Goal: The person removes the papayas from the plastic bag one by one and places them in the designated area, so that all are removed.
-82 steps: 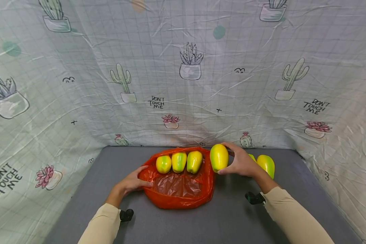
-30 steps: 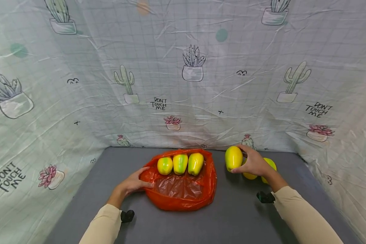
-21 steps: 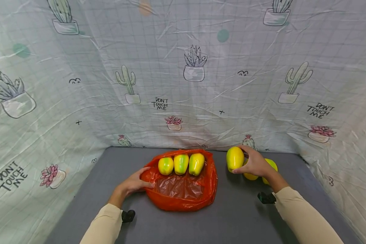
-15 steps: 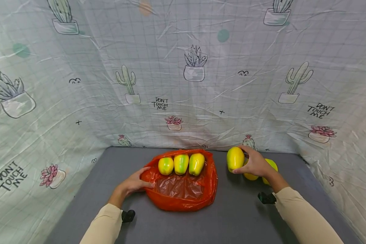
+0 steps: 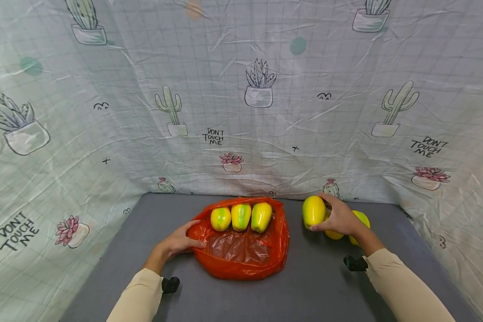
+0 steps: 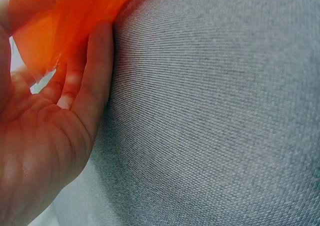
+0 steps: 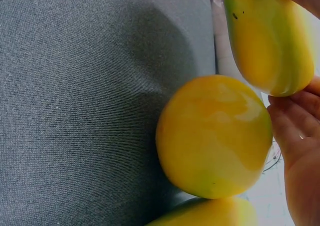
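A red plastic bag [image 5: 241, 268] lies with its mouth spread wide, and three glossy yellow-green fruits [image 5: 240, 217], mango- or papaya-like, sit in a row along its back. My left hand [image 5: 183, 239] pinches the bag's left rim between thumb and fingers; in the left wrist view orange film [image 6: 65, 25] passes in front of its fingers. My right hand [image 5: 342, 217] grips another such fruit [image 5: 313, 212] to the right of the bag. The right wrist view shows this held fruit [image 7: 267, 40] raised off the table, between thumb and fingertips.
Behind and under my right hand rest further yellow fruits [image 5: 361, 221], partly covered by hand and wrist. In the right wrist view one round-ended fruit [image 7: 215, 136] touches another [image 7: 215, 213]. A cactus-print cloth [image 5: 257, 152] hangs behind the grey table [image 5: 306, 290].
From beside the bag's right rim, my right hand has moved right with the fruit, near the other loose ones. It has since held almost still. My left hand keeps its grip on the bag.
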A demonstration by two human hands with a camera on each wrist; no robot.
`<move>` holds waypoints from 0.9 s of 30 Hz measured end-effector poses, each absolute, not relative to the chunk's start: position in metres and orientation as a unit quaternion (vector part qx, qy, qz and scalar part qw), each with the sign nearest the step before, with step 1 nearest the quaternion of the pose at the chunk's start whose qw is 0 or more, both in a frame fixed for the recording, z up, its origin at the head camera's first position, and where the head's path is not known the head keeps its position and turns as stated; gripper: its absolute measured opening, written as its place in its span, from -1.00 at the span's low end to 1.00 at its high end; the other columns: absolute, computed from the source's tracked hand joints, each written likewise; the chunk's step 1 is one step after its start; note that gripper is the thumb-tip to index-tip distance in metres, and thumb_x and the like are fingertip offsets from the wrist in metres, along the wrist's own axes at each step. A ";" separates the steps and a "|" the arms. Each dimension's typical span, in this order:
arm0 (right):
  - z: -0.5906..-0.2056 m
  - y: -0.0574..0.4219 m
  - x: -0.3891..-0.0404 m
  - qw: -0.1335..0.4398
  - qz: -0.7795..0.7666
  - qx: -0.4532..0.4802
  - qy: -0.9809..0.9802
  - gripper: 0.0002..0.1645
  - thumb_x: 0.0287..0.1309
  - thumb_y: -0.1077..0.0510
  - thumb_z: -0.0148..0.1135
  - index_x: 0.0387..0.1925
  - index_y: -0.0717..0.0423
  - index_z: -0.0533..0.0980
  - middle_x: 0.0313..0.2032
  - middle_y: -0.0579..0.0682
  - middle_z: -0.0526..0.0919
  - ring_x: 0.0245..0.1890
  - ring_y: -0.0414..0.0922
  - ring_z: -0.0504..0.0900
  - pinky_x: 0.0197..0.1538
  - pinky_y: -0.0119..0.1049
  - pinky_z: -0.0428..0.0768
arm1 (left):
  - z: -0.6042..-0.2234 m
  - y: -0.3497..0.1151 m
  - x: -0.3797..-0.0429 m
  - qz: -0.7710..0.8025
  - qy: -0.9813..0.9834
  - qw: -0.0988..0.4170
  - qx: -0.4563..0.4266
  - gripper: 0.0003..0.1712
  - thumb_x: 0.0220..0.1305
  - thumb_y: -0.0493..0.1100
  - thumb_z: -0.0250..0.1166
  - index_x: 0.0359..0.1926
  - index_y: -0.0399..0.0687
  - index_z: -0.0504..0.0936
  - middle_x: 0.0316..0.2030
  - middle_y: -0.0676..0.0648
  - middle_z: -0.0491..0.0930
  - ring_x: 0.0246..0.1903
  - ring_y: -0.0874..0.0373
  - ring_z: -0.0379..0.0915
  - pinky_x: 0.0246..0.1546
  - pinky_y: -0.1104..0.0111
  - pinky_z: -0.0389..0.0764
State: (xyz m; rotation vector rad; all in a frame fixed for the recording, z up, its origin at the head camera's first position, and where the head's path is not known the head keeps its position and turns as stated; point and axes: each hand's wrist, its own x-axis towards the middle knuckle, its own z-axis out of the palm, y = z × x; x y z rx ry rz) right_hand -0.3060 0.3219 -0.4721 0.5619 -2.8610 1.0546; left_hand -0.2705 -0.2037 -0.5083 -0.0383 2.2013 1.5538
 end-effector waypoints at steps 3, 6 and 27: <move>-0.472 0.322 -0.306 0.018 0.336 0.179 -0.924 0.41 -0.21 -0.20 0.73 0.51 0.35 0.18 0.38 0.34 0.43 0.30 0.33 0.53 0.30 0.29 0.55 | -0.508 -0.204 -0.270 0.561 0.798 0.221 -0.014 0.13 0.14 -0.29 0.53 0.62 -0.13 0.08 0.43 -0.49 0.23 0.13 -0.11 0.55 0.09 0.06 0.73; -0.472 0.323 -0.306 0.015 0.329 0.177 -0.928 0.41 -0.19 -0.21 0.72 0.52 0.35 0.17 0.39 0.35 0.42 0.30 0.34 0.52 0.28 0.29 0.56 | -0.508 -0.204 -0.271 0.558 0.800 0.221 -0.015 0.14 0.14 -0.28 0.54 0.62 -0.13 0.07 0.44 -0.50 0.23 0.14 -0.12 0.55 0.09 0.05 0.73; -0.478 0.321 -0.310 0.010 0.285 0.170 -0.943 0.44 -0.23 -0.32 0.69 0.49 0.37 0.21 0.38 0.36 0.44 0.22 0.26 0.53 0.24 0.29 0.53 | -0.510 -0.205 -0.273 0.553 0.804 0.219 -0.022 0.14 0.12 -0.26 0.55 0.62 -0.09 0.10 0.43 -0.49 0.25 0.15 -0.12 0.52 0.06 0.12 0.73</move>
